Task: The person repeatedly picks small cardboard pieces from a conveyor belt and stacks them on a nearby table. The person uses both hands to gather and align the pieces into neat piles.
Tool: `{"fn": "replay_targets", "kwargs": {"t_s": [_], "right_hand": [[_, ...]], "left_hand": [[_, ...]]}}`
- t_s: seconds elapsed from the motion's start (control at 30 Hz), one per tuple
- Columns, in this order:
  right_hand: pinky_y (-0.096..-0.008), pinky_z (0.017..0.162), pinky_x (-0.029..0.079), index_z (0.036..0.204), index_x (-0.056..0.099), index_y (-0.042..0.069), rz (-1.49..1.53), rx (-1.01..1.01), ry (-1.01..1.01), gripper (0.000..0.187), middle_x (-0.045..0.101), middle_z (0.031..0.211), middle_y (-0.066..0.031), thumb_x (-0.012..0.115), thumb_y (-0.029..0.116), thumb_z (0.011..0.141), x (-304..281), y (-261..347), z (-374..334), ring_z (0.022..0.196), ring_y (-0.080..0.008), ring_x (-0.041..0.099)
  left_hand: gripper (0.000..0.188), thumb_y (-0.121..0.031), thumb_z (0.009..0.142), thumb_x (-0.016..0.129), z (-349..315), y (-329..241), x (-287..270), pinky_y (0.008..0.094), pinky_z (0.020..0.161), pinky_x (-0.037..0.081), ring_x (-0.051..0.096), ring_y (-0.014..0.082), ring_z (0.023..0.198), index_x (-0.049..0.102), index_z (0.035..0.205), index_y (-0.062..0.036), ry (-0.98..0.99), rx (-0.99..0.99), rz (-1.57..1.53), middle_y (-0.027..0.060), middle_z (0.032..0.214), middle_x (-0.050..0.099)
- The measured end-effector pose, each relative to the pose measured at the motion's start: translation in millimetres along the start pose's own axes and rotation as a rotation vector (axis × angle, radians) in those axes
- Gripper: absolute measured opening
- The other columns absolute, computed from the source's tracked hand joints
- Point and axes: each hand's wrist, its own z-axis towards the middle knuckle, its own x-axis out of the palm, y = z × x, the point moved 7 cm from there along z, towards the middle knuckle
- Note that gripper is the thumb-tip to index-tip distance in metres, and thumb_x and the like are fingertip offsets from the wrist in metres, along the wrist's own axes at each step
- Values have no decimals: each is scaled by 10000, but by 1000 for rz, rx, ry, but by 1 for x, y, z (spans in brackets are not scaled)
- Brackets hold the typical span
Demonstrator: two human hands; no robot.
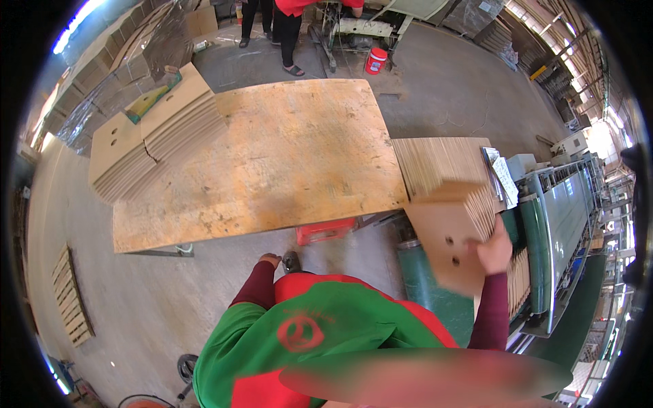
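Note:
At the right, my right hand (495, 253) grips the edge of a bundle of flat brown cardboard pieces (442, 234), its fingers over the face beside two small dark holes. The bundle is tilted and slightly blurred. Behind it more cardboard sheets (435, 160) stand packed on edge. My left hand (271, 258) hangs low by my body, apart from the wooden table (306, 149); its fingers are too small to read. On the table's far left, two cardboard stacks (160, 129) lie side by side with similar holes. A green and yellow tool-like object (153, 100) rests on top.
A machine with a green conveyor belt (425, 279) runs along my right. Beneath the table edge sits a red plastic stool (325, 231). A wooden pallet (71, 296) lies on the floor at left. Beyond the table are a red bucket (375, 61) and people by a machine.

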Motion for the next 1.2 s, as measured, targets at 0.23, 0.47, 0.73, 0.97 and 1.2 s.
{"fn": "replay_targets", "kwargs": {"t_s": [0.23, 0.47, 0.73, 0.97, 1.2], "right_hand": [[-454, 838, 437, 1268, 469, 79, 82, -674, -330, 728, 574, 1034, -138, 750, 152, 601, 58, 253, 127, 990, -342, 551], [-521, 1046, 290, 1368, 437, 148, -135, -803, -192, 550, 465, 1319, -183, 526, 201, 827, 248, 388, 104, 1245, -339, 419], [-536, 1134, 162, 1423, 396, 184, -91, -794, -100, 546, 332, 1458, -184, 470, 188, 882, 317, 400, 14, 1376, -332, 291], [-572, 1082, 229, 1395, 427, 182, 190, -656, -177, 662, 392, 1404, -170, 632, 276, 772, 225, 411, 27, 1354, -331, 318], [-614, 1039, 274, 1246, 546, 157, 510, -641, -342, 505, 455, 1343, -119, 637, 202, 751, 168, 373, -5, 1310, -295, 393]], "left_hand": [[368, -303, 950, 386, -63, 109, -28, 427, 1005, 444, 561, 319, 1179, 646, 1082, -78, -107, -131, -35, 158, 1248, 611], [442, -396, 903, 483, -152, 207, 9, 438, 957, 466, 599, 366, 1102, 681, 1121, -66, -227, -408, -405, 180, 1160, 655], [463, -398, 935, 424, -208, 202, 69, 429, 980, 440, 571, 333, 1148, 649, 1157, -60, 136, -333, -245, 165, 1187, 640], [502, -415, 945, 401, -116, 168, 1, 408, 1029, 401, 534, 303, 1209, 617, 1214, -50, 113, -188, -217, 148, 1248, 612], [543, -431, 954, 378, -14, 126, -73, 388, 1079, 363, 498, 273, 1269, 585, 1270, -41, 94, -138, -182, 132, 1310, 584]]}}
